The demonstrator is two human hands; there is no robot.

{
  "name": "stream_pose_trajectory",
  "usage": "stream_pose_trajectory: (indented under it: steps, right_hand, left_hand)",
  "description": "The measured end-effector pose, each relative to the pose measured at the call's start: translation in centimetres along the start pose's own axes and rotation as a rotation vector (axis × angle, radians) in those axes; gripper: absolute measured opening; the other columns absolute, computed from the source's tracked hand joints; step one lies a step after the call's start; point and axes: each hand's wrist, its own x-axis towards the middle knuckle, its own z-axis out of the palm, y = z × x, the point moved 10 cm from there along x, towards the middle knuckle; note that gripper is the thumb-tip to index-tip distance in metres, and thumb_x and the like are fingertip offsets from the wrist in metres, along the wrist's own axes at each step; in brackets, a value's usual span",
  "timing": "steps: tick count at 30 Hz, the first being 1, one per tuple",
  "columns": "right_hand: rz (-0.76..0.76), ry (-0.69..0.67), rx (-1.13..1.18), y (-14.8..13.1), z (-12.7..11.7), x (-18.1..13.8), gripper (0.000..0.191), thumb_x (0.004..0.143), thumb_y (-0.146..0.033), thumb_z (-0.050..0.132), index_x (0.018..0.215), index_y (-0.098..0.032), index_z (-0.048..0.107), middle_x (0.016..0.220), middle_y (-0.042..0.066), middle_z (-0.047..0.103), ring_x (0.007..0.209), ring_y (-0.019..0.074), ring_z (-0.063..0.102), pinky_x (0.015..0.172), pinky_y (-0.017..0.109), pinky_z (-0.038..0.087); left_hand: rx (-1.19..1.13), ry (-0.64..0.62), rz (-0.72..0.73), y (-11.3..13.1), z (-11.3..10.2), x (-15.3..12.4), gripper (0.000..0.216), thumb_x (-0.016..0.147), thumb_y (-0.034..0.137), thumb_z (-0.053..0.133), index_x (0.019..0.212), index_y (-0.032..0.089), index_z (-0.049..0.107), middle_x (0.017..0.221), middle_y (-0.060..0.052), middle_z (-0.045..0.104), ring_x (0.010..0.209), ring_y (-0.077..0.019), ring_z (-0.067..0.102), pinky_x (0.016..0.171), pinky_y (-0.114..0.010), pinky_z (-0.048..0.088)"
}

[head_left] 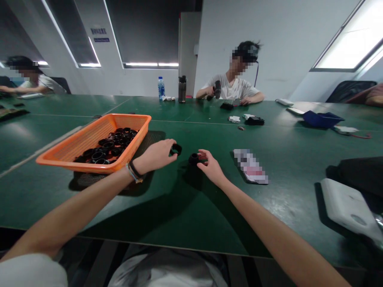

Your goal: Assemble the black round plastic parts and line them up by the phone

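My left hand is closed on a black ring, gripping it by its near side just above the green table. To the right, my right hand has its thumb and fingers around a small black round part with an opening on top. The two pieces are apart. Left of my left hand stands an orange plastic basket with many black rings lying in it.
A phone lies right of my right hand, and a white device sits at the right edge. Across the table a co-worker holds a power tool. A water bottle and dark bottle stand at the back.
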Motion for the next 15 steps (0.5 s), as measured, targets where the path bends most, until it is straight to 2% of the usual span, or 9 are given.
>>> stream_pose_trajectory:
  steps: [3,5,10,15]
  right_hand:
    - [-0.026,-0.026,-0.074,-0.4,0.3,-0.1,0.048,0.066,-0.020,0.057,0.113,-0.021,0.046,0.105,0.005,0.060,0.097,0.0180,0.056,0.080,0.034,0.046]
    - [-0.030,-0.032,-0.126,-0.4,0.5,-0.1,0.050,0.066,-0.023,0.061,0.114,-0.021,0.047,0.106,0.006,0.060,0.098,0.0190,0.056,0.082,0.036,0.046]
    - [-0.025,-0.037,-0.251,-0.7,0.5,0.0,0.047,0.066,-0.030,0.065,0.110,-0.018,0.052,0.107,0.009,0.060,0.099,0.0222,0.055,0.084,0.040,0.045]
    - [0.000,-0.060,-0.370,-0.8,0.8,0.8,0.036,0.065,-0.035,0.066,0.096,-0.017,0.059,0.099,0.010,0.062,0.097,0.0254,0.054,0.083,0.043,0.044]
  left_hand:
    - [-0.054,-0.071,-0.001,-0.6,4.0,0.1,0.037,0.081,0.030,0.044,0.112,0.010,0.050,0.107,-0.013,0.060,0.099,-0.0245,0.057,0.088,-0.037,0.044]
    - [-0.106,-0.082,0.028,-1.0,5.6,0.0,0.034,0.080,0.030,0.046,0.108,0.011,0.052,0.106,-0.013,0.060,0.100,-0.0237,0.055,0.089,-0.036,0.044]
    - [-0.239,0.012,0.043,-2.1,6.8,-0.6,0.037,0.077,0.029,0.051,0.111,0.015,0.050,0.112,-0.010,0.057,0.105,-0.0218,0.051,0.095,-0.037,0.039]
    - [-0.334,0.039,-0.043,-2.9,7.1,-0.5,0.055,0.070,0.035,0.061,0.117,0.012,0.044,0.114,-0.013,0.055,0.107,-0.0238,0.049,0.094,-0.039,0.040]
